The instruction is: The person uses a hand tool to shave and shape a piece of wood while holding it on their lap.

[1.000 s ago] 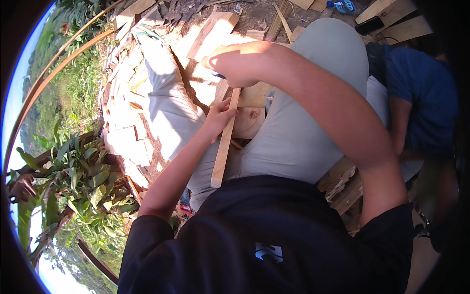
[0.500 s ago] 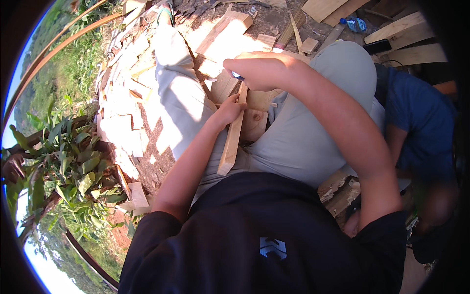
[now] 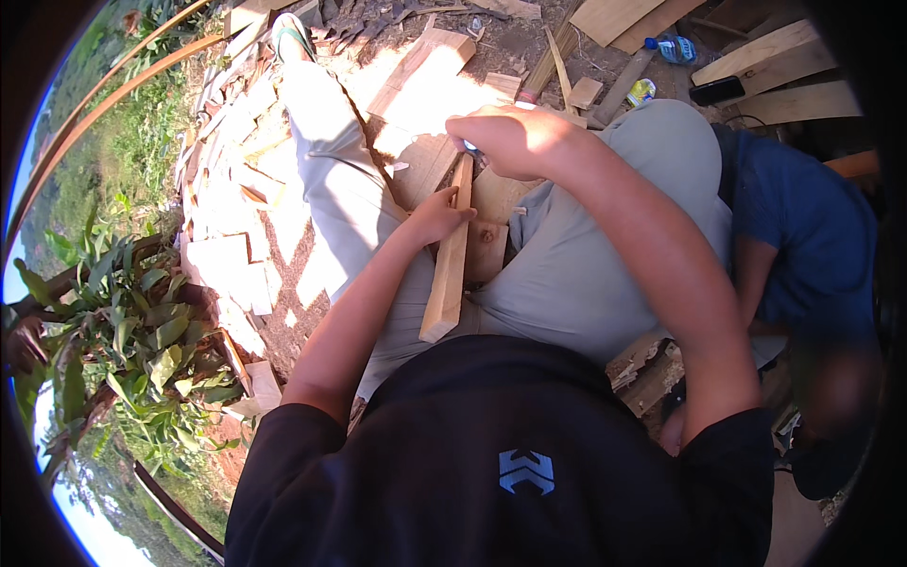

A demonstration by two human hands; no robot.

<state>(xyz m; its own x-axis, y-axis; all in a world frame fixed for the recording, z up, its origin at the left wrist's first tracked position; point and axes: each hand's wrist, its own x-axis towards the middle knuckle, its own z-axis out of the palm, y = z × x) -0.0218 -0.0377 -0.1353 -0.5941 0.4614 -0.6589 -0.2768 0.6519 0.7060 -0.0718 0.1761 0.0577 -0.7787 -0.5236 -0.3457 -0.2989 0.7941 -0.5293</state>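
We had the stick [image 3: 448,274] in our left hand [image 3: 440,217], fingers and thumb closed round it a bit past mid-length. It ran from our lap, near end by the shirt [image 3: 501,406] hem, out between our legs, far end just under our right hand [image 3: 510,142]. Right hand was closed too, gripping a small blue thing [image 3: 470,146] at that far end; our fingers hid most of it, so we couldn't tell its kind.

Containers: we saw one bottle [image 3: 673,49], clear with a blue label and blue cap on, lying on its side at upper right. Couldn't tell what was in it. Just below it, near our right knee, lay a yellow thing [image 3: 641,92]; packet or can, we couldn't say, contents out of sight.

Round the work: a knotted block [image 3: 487,248] lay beside the stick, to its right, and a board [image 3: 423,170] lay to the left of its far end. A dark phone [image 3: 718,91] rested by the planks [image 3: 763,57], below the bottle. We had a co-worker in a blue shirt [image 3: 803,222] close on our right, and offcuts [image 3: 222,260] were scattered beyond our left leg
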